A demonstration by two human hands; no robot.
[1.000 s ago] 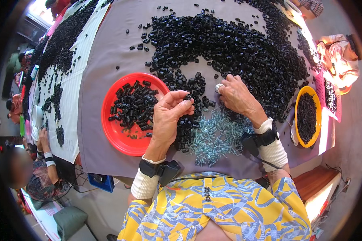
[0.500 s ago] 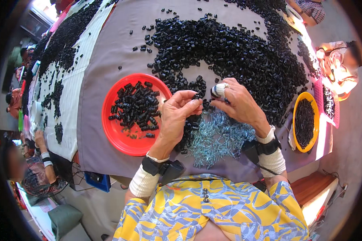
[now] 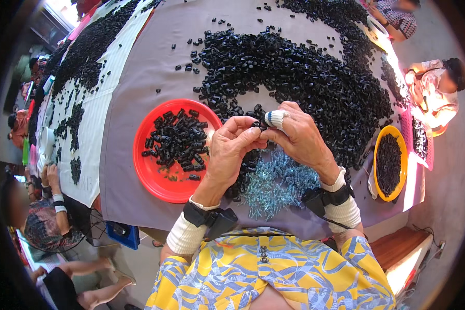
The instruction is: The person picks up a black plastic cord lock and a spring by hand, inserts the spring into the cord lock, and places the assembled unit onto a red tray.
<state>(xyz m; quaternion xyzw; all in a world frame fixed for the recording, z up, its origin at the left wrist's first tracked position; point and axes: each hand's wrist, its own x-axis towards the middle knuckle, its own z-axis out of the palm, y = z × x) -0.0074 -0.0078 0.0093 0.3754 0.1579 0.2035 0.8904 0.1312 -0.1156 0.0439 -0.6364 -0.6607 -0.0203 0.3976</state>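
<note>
now both hands (image 3: 266, 137) (raised) pinch a black piece (image 3: 257, 124).

Plastic, metal and cloth on the work table

The small black pieces (image 3: 294, 77) looked like matt plastic, and one was pinched between the left hand (image 3: 231, 150) and the right hand (image 3: 299, 137). The red plate (image 3: 155, 178) was smooth, glossy plastic, as was the yellow bowl (image 3: 400, 160). The pale blue springs (image 3: 276, 183) had a shiny, metallic glint. The grey table cover (image 3: 139, 82) seemed a matt cloth. The right forefinger wore a white cloth wrap (image 3: 276, 118).
</note>
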